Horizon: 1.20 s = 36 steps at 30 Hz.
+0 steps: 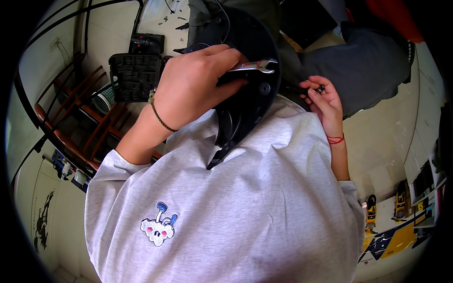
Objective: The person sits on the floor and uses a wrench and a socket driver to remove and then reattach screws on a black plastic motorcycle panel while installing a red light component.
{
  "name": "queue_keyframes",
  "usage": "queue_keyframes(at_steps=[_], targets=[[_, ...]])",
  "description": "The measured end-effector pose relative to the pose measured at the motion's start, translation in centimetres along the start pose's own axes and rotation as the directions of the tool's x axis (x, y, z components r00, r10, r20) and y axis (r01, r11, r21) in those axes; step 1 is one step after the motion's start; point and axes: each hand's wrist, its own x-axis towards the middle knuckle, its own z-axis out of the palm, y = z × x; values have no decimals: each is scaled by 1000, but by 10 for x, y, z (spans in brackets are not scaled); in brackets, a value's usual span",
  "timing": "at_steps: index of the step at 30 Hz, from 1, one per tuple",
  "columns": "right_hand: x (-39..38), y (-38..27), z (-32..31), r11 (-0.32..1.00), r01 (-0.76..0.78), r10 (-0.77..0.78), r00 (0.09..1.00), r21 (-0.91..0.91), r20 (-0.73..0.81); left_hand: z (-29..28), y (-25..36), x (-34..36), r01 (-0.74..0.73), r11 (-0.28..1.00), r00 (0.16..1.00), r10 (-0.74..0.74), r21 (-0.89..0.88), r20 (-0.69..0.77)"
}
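Observation:
My left hand (196, 82) is closed on a shiny open-end wrench (255, 66), whose forked jaw sticks out past the fingertips. Beneath the wrench, a black curved plastic shell (250, 101) rests on my lap, and its pointed lower tip lies against my grey shirt. A round hole-like fitting (264, 88) shows on the shell beside the jaw. To the right of the shell, my right hand (325, 101) pinches a small dark piece (320, 89) between thumb and fingers; it is too small to name.
An opened black tool case (135, 77) with moulded slots lies at the left, beside another dark case (147, 43). Small loose parts (174, 18) are scattered on the floor beyond. Stacked brown chairs (85, 111) stand at the far left. Dark trousers (373, 61) cover my legs.

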Motion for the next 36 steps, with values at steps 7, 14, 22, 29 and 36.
queue_keyframes(at_steps=[7, 14, 22, 29, 36], targets=[[-1, 0, -2, 1000, -5, 5, 1000, 3, 5, 2, -4, -2, -17, 993, 999, 11, 120, 49], [0, 1, -1, 1000, -2, 2, 1000, 6, 7, 5, -3, -1, -24, 999, 996, 28, 45, -85], [0, 0, 1, 1000, -6, 6, 1000, 2, -3, -3, -4, 1, 0, 996, 996, -8, 93, 87], [0, -1, 0, 1000, -11, 11, 1000, -6, -6, 5, -5, 1, -32, 999, 999, 32, 39, -7], [0, 1, -2, 1000, -5, 5, 1000, 1, -2, -5, 0, 3, 4, 997, 994, -12, 74, 108]])
